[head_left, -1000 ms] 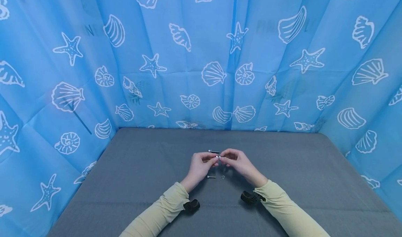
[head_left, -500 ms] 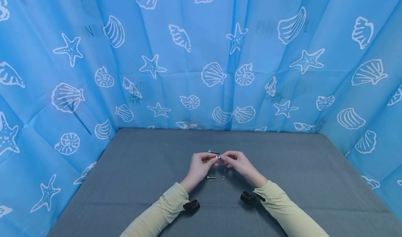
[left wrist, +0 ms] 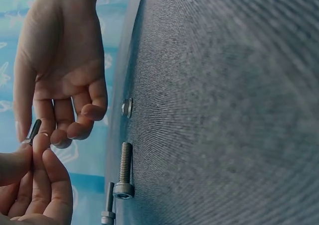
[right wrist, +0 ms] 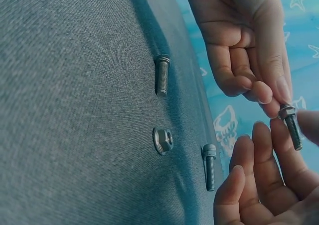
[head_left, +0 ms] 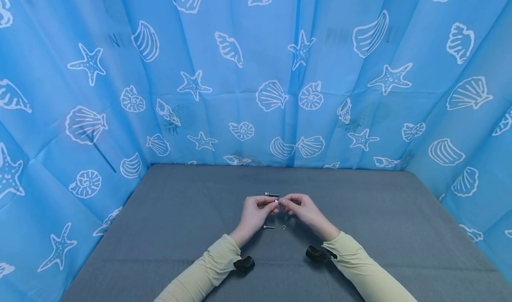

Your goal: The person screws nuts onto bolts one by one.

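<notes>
Thumb and index finger of my left hand (head_left: 254, 213) pinch the head end of a small metal bolt (right wrist: 295, 135), held above the table. A hex nut (right wrist: 287, 112) sits on it close to the left fingertips, the threaded end sticking out past it. From the other side, my right hand (head_left: 306, 211) has its thumb and index fingertips at the nut, one on either side; its other fingers are loosely bent. In the left wrist view the bolt's shank (left wrist: 35, 129) shows between both hands' fingertips, with its head hidden by the left fingers.
On the grey cloth-covered table (head_left: 192, 231) lie a socket-head bolt (head_left: 269, 227) and a loose flange nut (head_left: 284, 227), nearer than the hands. Just beyond them lies a longer bolt with a nut on it (right wrist: 210, 155). A blue shell-patterned curtain (head_left: 248, 70) hangs behind.
Both hands stay in place over the table. The right thumb and fingers shift slightly around the nut, while the left hand keeps its pinch on the bolt.
</notes>
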The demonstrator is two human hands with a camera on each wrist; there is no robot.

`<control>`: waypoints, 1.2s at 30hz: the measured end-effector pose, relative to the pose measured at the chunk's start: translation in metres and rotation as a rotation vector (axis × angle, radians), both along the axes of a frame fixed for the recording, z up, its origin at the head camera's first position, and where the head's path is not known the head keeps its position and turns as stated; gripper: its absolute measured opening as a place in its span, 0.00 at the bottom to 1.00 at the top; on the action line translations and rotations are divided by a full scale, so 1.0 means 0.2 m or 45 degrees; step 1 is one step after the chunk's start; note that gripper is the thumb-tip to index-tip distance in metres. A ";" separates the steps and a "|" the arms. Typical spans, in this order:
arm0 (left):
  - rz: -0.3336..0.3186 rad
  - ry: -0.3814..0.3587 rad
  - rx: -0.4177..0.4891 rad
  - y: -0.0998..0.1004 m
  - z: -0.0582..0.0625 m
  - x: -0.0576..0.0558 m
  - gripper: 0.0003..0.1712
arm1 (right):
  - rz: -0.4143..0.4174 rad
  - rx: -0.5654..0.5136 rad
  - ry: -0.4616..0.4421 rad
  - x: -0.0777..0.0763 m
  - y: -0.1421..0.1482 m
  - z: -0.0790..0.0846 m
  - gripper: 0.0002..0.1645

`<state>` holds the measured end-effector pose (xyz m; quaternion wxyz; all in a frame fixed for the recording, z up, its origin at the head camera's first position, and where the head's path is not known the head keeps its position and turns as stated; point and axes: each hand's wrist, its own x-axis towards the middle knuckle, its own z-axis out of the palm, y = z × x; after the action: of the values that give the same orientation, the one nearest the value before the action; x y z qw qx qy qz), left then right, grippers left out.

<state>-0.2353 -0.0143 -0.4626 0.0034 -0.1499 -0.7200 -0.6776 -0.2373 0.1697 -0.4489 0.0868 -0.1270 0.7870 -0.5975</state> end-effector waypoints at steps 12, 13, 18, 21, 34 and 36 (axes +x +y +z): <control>-0.031 0.023 0.048 -0.01 0.14 0.10 0.09 | 0.023 -0.025 0.019 0.01 -0.01 0.01 0.19; -0.029 0.025 0.050 -0.01 0.14 0.10 0.09 | 0.018 -0.021 0.013 0.01 -0.01 0.01 0.19; -0.022 0.022 0.048 0.00 0.14 0.10 0.10 | 0.015 -0.035 0.028 0.01 0.00 -0.01 0.19; -0.024 0.024 0.051 0.00 0.14 0.10 0.10 | 0.028 -0.036 0.059 0.00 0.00 -0.01 0.18; -0.017 0.037 0.082 0.00 0.15 0.10 0.10 | -0.047 -0.052 0.088 0.00 -0.02 0.00 0.15; -0.012 0.028 0.088 0.00 0.14 0.10 0.11 | -0.043 -0.046 0.077 0.00 -0.02 0.01 0.15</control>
<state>-0.2155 -0.0151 -0.4338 0.0132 -0.1607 -0.6952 -0.7005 -0.2372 0.1655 -0.4476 0.0506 -0.1333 0.7804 -0.6088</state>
